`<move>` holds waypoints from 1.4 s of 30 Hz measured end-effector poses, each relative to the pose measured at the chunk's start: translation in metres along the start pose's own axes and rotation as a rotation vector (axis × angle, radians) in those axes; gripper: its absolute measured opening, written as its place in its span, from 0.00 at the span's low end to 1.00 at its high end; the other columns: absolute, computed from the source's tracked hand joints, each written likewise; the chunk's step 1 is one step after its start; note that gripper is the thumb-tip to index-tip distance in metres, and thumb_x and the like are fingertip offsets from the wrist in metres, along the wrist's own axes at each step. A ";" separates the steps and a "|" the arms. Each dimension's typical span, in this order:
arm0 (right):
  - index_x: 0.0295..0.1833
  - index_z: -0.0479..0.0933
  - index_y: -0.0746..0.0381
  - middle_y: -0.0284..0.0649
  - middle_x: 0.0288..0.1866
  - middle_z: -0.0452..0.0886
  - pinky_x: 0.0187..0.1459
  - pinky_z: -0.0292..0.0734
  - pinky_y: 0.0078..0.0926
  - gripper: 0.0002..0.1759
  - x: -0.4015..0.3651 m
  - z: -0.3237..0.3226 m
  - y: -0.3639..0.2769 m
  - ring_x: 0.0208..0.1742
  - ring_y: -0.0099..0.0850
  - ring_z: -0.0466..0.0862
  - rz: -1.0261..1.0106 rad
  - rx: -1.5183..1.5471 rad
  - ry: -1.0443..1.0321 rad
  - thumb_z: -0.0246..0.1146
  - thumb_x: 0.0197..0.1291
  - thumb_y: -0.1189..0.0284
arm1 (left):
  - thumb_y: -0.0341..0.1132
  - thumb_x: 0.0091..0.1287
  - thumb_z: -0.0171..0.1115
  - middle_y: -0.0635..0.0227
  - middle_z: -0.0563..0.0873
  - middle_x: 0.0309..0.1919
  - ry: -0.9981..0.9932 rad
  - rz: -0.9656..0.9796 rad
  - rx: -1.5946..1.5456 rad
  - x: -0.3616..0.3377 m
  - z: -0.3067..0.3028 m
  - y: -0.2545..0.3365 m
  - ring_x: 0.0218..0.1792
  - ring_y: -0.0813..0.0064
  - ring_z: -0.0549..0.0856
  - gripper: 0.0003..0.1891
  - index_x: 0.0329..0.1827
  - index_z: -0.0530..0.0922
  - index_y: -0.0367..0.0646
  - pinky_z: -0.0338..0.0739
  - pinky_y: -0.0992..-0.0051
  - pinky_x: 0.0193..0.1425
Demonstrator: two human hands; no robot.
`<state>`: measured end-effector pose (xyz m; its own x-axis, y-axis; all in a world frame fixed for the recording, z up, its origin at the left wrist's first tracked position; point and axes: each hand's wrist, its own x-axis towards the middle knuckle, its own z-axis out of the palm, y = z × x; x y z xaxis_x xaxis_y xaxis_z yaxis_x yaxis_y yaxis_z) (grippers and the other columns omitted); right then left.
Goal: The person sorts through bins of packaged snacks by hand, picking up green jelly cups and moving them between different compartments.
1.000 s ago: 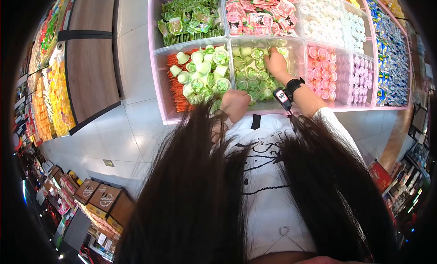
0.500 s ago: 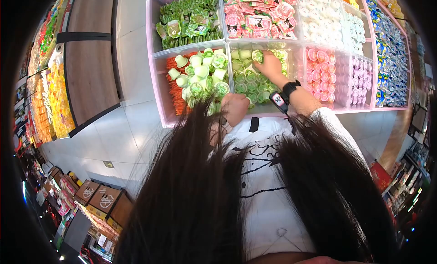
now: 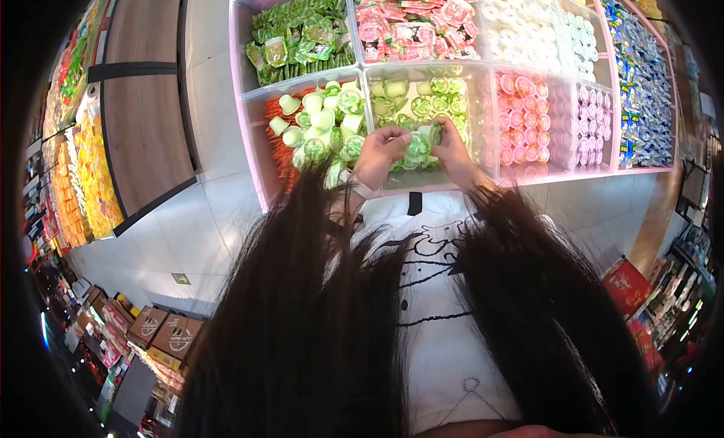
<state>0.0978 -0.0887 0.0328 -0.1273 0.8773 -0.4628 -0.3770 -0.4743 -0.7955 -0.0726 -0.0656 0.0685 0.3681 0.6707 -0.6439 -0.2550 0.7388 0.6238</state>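
My left hand (image 3: 383,156) is closed, thumb and fingers pinched at the edge of a green jelly cup (image 3: 419,142). Facing it, my right hand (image 3: 452,153) has its fingers closed on another green cup (image 3: 433,130). Both hands are close together over the front middle compartment (image 3: 483,129), where green cups (image 3: 424,104) stand in rows, some at the back left lying on their sides. A loose heap of green cups (image 3: 323,119) fills the compartment to the left, on top of orange-red packets (image 3: 282,153).
Behind are green packets (image 3: 305,42), pink-red packets (image 3: 415,30) and white cups (image 3: 520,34). Pink cups (image 3: 522,113) and purple cups (image 3: 592,117) stand at the right, then blue packets (image 3: 641,83). Pink-edged dividers separate the compartments. Long hair hangs below my hands.
My right hand has come back from the rear of the middle compartment towards my body, now with a cup. My left hand has risen beside it. The view has shifted slightly.
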 end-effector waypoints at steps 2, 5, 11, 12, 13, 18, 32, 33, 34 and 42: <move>0.52 0.61 0.60 0.39 0.46 0.70 0.48 0.69 0.22 0.27 -0.001 0.007 0.000 0.47 0.27 0.72 -0.176 -0.206 -0.053 0.56 0.42 0.86 | 0.34 0.64 0.53 0.69 0.77 0.36 -0.084 -0.076 -0.170 0.003 -0.002 -0.005 0.39 0.77 0.78 0.09 0.43 0.71 0.38 0.74 0.73 0.46; 0.50 0.63 0.61 0.38 0.47 0.70 0.49 0.68 0.23 0.26 -0.005 0.010 -0.006 0.48 0.27 0.70 -0.302 -0.520 -0.088 0.58 0.41 0.84 | 0.36 0.65 0.51 0.68 0.76 0.41 -0.171 -0.206 -0.327 0.002 0.001 -0.001 0.43 0.74 0.77 0.13 0.49 0.68 0.41 0.75 0.66 0.51; 0.55 0.64 0.63 0.39 0.54 0.68 0.56 0.63 0.32 0.32 0.007 0.014 -0.020 0.56 0.34 0.68 -0.411 -0.766 -0.400 0.60 0.37 0.79 | 0.38 0.64 0.52 0.66 0.77 0.42 -0.175 -0.231 -0.055 0.002 -0.001 0.003 0.38 0.75 0.79 0.16 0.53 0.66 0.43 0.79 0.71 0.39; 0.57 0.63 0.63 0.40 0.55 0.67 0.56 0.64 0.31 0.33 0.011 0.012 -0.019 0.57 0.33 0.68 -0.333 -0.640 -0.449 0.60 0.38 0.79 | 0.37 0.63 0.52 0.66 0.77 0.41 -0.222 -0.267 0.006 0.005 -0.004 -0.001 0.37 0.75 0.79 0.16 0.52 0.66 0.43 0.79 0.73 0.35; 0.59 0.62 0.63 0.40 0.56 0.67 0.56 0.64 0.31 0.35 0.019 0.010 -0.019 0.58 0.33 0.67 -0.256 -0.514 -0.497 0.60 0.38 0.79 | 0.37 0.63 0.53 0.66 0.78 0.40 -0.239 -0.297 0.033 0.008 -0.008 -0.006 0.35 0.76 0.80 0.16 0.52 0.66 0.42 0.78 0.74 0.31; 0.57 0.66 0.66 0.41 0.44 0.76 0.44 0.72 0.30 0.29 0.083 -0.028 -0.014 0.41 0.30 0.78 0.024 -0.430 -0.030 0.60 0.44 0.71 | 0.35 0.61 0.54 0.65 0.80 0.34 -0.421 -0.334 0.100 0.001 -0.013 0.008 0.29 0.78 0.80 0.15 0.49 0.68 0.41 0.71 0.80 0.18; 0.32 0.76 0.61 0.45 0.40 0.75 0.41 0.72 0.36 0.10 0.120 -0.034 0.032 0.41 0.42 0.77 -0.212 -1.239 0.316 0.65 0.42 0.68 | 0.33 0.61 0.54 0.63 0.80 0.35 -0.460 -0.375 -0.068 0.006 -0.023 -0.002 0.25 0.75 0.81 0.15 0.50 0.67 0.40 0.71 0.79 0.15; 0.31 0.77 0.59 0.43 0.41 0.74 0.41 0.72 0.36 0.09 0.119 -0.031 0.033 0.41 0.41 0.76 -0.215 -1.271 0.295 0.65 0.42 0.68 | 0.33 0.61 0.54 0.62 0.80 0.35 -0.472 -0.375 -0.064 0.008 -0.024 -0.003 0.25 0.75 0.81 0.15 0.50 0.67 0.40 0.71 0.79 0.15; 0.30 0.77 0.59 0.42 0.41 0.74 0.41 0.72 0.35 0.09 0.119 -0.030 0.034 0.41 0.41 0.76 -0.236 -1.262 0.299 0.65 0.42 0.68 | 0.33 0.61 0.54 0.62 0.80 0.34 -0.483 -0.374 -0.060 0.008 -0.024 -0.003 0.25 0.75 0.81 0.15 0.49 0.67 0.40 0.71 0.79 0.15; 0.33 0.71 0.60 0.43 0.40 0.73 0.39 0.72 0.37 0.15 0.122 -0.021 0.028 0.41 0.41 0.76 -0.198 -1.306 0.359 0.66 0.41 0.67 | 0.33 0.61 0.54 0.63 0.79 0.33 -0.463 -0.389 -0.054 0.009 -0.022 -0.002 0.25 0.74 0.81 0.13 0.47 0.67 0.40 0.73 0.79 0.15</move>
<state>0.0914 0.0034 -0.0541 0.1450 0.9658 -0.2150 0.7963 -0.2429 -0.5541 -0.0888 -0.0597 0.0512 0.7914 0.2617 -0.5525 -0.0645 0.9344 0.3502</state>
